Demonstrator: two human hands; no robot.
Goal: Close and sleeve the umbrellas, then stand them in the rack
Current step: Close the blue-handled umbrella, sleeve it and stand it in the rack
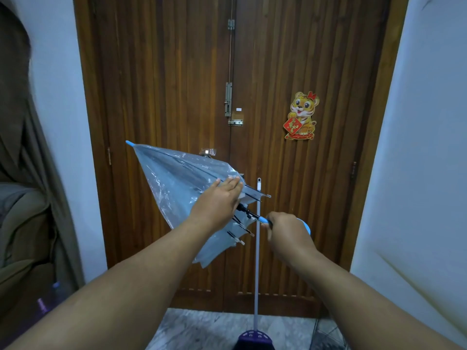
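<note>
A grey marbled tile floor (207,329) is seen, on which a purple-headed, pale-handled broom (253,338) is stood.

I see the umbrella (177,183) held up in front of the door (164,97), its tip pointing up and left, its handle (303,224) down to the right. My left hand (217,200) lies flat on the canopy near the rib ends; my right hand (288,231), just right of it, closes around the handle. A broom (256,274) stands upright on the floor (202,329) against the door, behind the umbrella, its stick between my two hands. A sticker (302,116) sits on the door above and right. A curtain (25,147) hangs far left.
</note>
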